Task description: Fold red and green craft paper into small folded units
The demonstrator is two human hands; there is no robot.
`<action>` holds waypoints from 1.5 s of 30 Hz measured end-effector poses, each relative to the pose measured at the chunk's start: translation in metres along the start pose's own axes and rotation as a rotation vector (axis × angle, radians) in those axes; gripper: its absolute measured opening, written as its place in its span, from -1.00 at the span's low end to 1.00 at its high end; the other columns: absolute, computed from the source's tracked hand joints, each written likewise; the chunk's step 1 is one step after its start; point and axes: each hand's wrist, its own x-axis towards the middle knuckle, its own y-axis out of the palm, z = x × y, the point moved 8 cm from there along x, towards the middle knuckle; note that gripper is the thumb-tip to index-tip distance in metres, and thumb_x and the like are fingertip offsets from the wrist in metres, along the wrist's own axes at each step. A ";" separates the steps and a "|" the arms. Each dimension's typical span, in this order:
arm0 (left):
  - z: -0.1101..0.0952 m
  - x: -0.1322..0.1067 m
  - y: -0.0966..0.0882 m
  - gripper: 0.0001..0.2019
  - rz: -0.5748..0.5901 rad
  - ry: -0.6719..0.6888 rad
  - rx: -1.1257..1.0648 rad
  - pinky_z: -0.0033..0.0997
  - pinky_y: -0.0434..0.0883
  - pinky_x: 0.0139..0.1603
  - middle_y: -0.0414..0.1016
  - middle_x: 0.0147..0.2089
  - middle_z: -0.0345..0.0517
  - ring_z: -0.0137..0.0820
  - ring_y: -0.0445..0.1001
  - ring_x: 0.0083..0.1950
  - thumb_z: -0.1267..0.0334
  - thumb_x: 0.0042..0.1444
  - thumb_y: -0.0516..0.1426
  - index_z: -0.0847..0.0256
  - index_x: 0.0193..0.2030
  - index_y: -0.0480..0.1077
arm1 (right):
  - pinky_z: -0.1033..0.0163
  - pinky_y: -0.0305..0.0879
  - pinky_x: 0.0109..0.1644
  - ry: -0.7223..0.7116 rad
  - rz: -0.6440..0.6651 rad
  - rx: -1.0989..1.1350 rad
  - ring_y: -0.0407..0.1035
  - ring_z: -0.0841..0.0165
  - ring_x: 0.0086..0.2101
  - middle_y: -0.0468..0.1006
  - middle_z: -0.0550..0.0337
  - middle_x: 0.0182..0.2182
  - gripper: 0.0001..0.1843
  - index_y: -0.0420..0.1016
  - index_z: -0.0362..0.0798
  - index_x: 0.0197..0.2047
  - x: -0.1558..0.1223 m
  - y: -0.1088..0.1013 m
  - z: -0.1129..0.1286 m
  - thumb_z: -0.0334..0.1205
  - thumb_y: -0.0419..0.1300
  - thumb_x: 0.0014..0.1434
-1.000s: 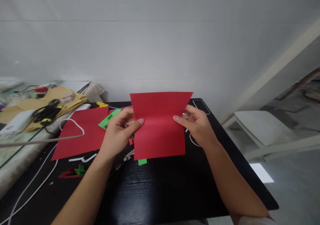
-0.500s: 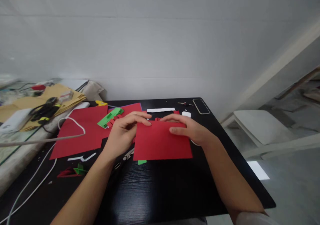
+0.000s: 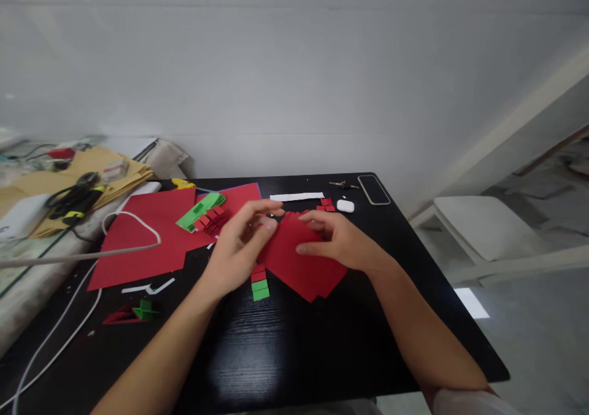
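Two overlapping layers of red paper [image 3: 299,267] are slanted over the black table, with corners pointing down and right. My right hand [image 3: 343,240] grips the paper from the right, its thumb lying across the near face and its fingers bent at the upper edge. At the paper's upper left, my left hand [image 3: 239,243] has thumb and fingers apart, the thumb tip beside the edge; whether it touches is hard to tell. A small red and green folded strip [image 3: 260,287] lies below my left hand. Small red folded pieces [image 3: 326,205] lie behind the paper.
Large red sheets [image 3: 147,243], green strips [image 3: 200,211] and a yellow cutter [image 3: 183,183] lie left. White cables [image 3: 133,249] cross that side. A white strip [image 3: 297,197], earbud case [image 3: 345,206], keys [image 3: 343,185] and phone [image 3: 373,190] lie along the back.
The red paper has turned from level to slanted, and its layers now show offset. My left hand has come off its upper left corner with fingers apart. The view has shifted slightly.
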 end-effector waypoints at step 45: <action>0.010 -0.003 0.006 -0.78 -0.003 -0.162 -0.045 -0.54 0.41 -0.42 0.43 -0.51 -0.27 -0.51 0.40 -0.49 0.09 0.23 0.31 0.20 -0.28 0.52 | 0.09 0.53 -0.18 -0.259 -0.407 0.032 0.54 0.26 -0.29 0.64 0.20 -0.28 -0.72 0.59 0.08 -0.06 -0.017 -0.026 0.032 -0.08 0.43 0.17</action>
